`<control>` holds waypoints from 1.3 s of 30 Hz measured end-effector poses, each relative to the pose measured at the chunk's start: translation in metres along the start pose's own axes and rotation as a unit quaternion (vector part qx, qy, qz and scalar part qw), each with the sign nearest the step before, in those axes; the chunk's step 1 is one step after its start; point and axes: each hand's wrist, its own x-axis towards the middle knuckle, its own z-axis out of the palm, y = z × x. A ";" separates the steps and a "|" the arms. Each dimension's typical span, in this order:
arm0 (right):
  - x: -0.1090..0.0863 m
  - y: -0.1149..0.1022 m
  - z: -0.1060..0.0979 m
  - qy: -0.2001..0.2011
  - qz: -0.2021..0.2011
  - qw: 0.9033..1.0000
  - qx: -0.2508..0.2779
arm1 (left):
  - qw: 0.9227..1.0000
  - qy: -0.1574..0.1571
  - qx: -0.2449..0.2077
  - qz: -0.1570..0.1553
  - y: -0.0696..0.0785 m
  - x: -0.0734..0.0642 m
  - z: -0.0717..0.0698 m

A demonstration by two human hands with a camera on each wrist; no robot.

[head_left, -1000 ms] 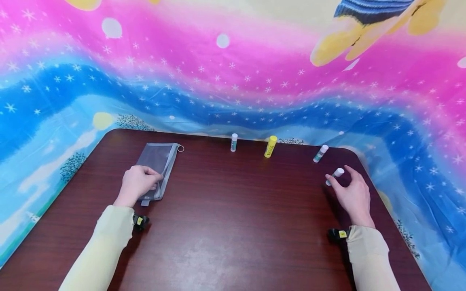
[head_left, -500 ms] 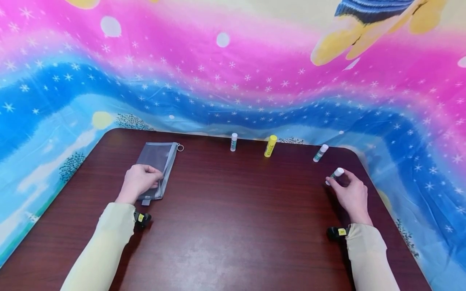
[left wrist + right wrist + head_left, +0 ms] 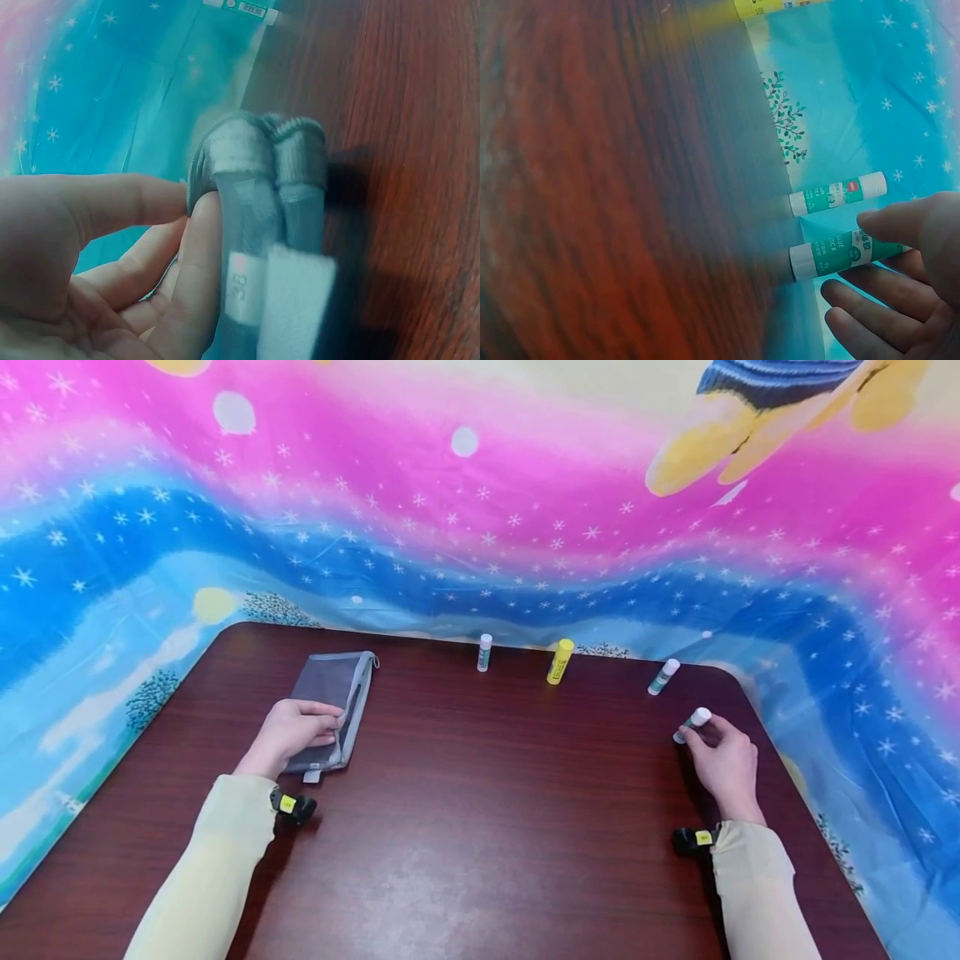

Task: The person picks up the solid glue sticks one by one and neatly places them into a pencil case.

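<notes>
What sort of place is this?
Probably an indoor tabletop recording spot, though the wider room is out of view. A dark wood-grained table stands against a snowflake-printed cloth, and small black cameras sit at both wrists.

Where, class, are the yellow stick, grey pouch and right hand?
Yellow stick (image 3: 559, 662): head view, middle of its barrel.
Grey pouch (image 3: 325, 681): head view, its mesh.
Right hand (image 3: 727, 765): head view, back of hand.

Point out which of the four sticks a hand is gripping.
The rightmost white-capped stick in the head view: the right hand pinches it. The yellow stick, leftmost white stick and remaining white one stand untouched farther back.
</notes>
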 end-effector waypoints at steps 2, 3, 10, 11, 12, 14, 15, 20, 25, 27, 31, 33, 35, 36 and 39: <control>0.000 0.000 0.000 0.003 -0.001 1.000 -0.002 | 1.000 -0.004 -0.009 -0.007 0.000 0.000 0.001; 0.000 0.001 0.000 0.005 -0.001 1.000 -0.004 | 1.000 -0.007 -0.015 -0.009 0.001 0.001 0.001; -0.001 0.002 0.001 0.007 0.001 1.000 -0.005 | 0.996 -0.035 -0.079 -0.006 0.003 0.002 0.005; -0.001 0.002 0.001 0.007 0.002 1.000 -0.005 | 0.995 -0.038 -0.088 -0.004 0.004 0.002 0.006; -0.001 0.002 0.001 0.007 0.002 1.000 -0.006 | 0.995 -0.040 -0.092 -0.003 0.005 0.001 0.007; -0.001 0.003 0.001 0.007 0.002 1.000 -0.007 | 0.994 -0.045 -0.101 0.001 0.008 0.000 0.010; -0.001 0.003 0.001 0.008 0.002 1.000 -0.007 | 0.994 -0.045 -0.104 0.002 0.010 0.000 0.011; -0.002 0.002 0.000 0.007 0.002 1.000 -0.007 | 0.992 -0.049 -0.116 0.010 0.016 -0.003 0.019; -0.002 0.001 -0.001 0.010 0.001 1.000 -0.008 | 0.990 -0.057 -0.130 0.016 0.019 -0.004 0.025; -0.002 0.000 -0.001 0.013 0.000 1.000 -0.009 | 0.989 -0.056 -0.135 0.017 0.019 -0.005 0.026; -0.003 -0.004 -0.002 0.023 0.001 1.000 -0.002 | 0.988 -0.051 -0.142 0.021 0.021 -0.006 0.030; -0.004 -0.006 -0.002 0.027 0.004 1.000 0.009 | 0.988 -0.050 -0.143 0.024 0.021 -0.006 0.033; -0.005 -0.008 -0.002 0.030 0.007 0.999 0.021 | 0.988 -0.051 -0.144 0.029 0.023 -0.007 0.035; -0.005 -0.009 -0.002 0.031 0.008 0.999 0.027 | 0.988 -0.052 -0.145 0.032 0.023 -0.007 0.036; -0.004 -0.011 -0.002 0.033 0.005 0.999 0.041 | 0.986 -0.056 -0.149 0.040 0.024 -0.008 0.039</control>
